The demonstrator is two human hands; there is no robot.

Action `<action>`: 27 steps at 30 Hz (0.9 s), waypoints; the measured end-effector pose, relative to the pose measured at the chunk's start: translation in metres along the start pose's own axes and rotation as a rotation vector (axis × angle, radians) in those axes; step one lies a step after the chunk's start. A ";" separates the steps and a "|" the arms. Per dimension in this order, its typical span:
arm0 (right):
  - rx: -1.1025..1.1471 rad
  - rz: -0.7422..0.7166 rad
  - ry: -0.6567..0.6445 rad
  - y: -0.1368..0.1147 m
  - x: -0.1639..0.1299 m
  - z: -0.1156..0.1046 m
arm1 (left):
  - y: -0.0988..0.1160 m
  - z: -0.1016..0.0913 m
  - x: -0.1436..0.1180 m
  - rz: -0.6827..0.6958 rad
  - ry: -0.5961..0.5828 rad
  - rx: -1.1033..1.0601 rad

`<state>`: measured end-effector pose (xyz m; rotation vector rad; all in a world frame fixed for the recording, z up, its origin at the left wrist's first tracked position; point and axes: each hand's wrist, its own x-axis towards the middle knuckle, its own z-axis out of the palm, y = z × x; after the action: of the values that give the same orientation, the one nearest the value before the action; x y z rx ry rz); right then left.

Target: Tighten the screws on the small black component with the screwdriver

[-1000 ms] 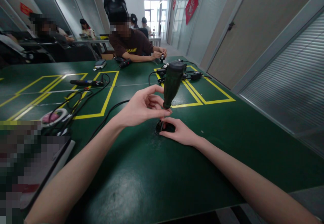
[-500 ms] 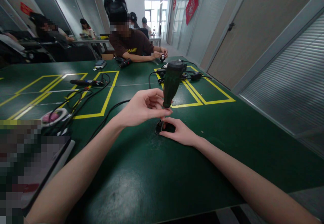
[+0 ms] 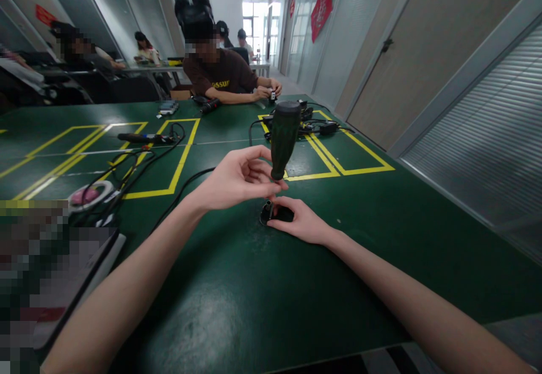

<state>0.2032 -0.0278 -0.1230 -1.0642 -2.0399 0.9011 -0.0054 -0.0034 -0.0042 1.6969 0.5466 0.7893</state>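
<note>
A screwdriver (image 3: pixel 285 137) with a thick dark green handle stands nearly upright, handle up and leaning slightly right. My left hand (image 3: pixel 237 179) is closed around its lower end, thumb and fingers pinching just under the handle. Most of the shaft is hidden behind my fingers. Below it, a small black round part (image 3: pixel 266 214) with a raised metal-looking post rests on the green table (image 3: pixel 271 295). My right hand (image 3: pixel 302 220) grips this part from the right, thumb in front and fingers behind. Where the screwdriver's tip meets it, I cannot make out.
Black cables and adapters (image 3: pixel 326 128) lie beyond the screwdriver. To the left are a black corded tool (image 3: pixel 141 137), a white tape roll (image 3: pixel 104 196) and a blurred-out tray-like object (image 3: pixel 121 244). Across the table a person (image 3: pixel 224 75) handles a small object.
The screwdriver's handle has shifted very slightly left and turned a little. Both hands keep almost the same place, and the black part stays where it was.
</note>
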 end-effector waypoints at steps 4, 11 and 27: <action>-0.003 -0.004 -0.002 0.002 0.000 0.000 | -0.001 -0.002 0.000 0.005 -0.030 -0.035; 0.005 -0.012 -0.006 0.002 0.000 0.000 | 0.000 -0.001 -0.001 -0.008 -0.005 -0.019; 0.012 -0.015 -0.004 0.002 0.000 0.000 | -0.002 0.000 0.000 0.007 0.011 0.014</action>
<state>0.2038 -0.0273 -0.1244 -1.0404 -2.0409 0.9081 -0.0054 -0.0030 -0.0059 1.7096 0.5548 0.8020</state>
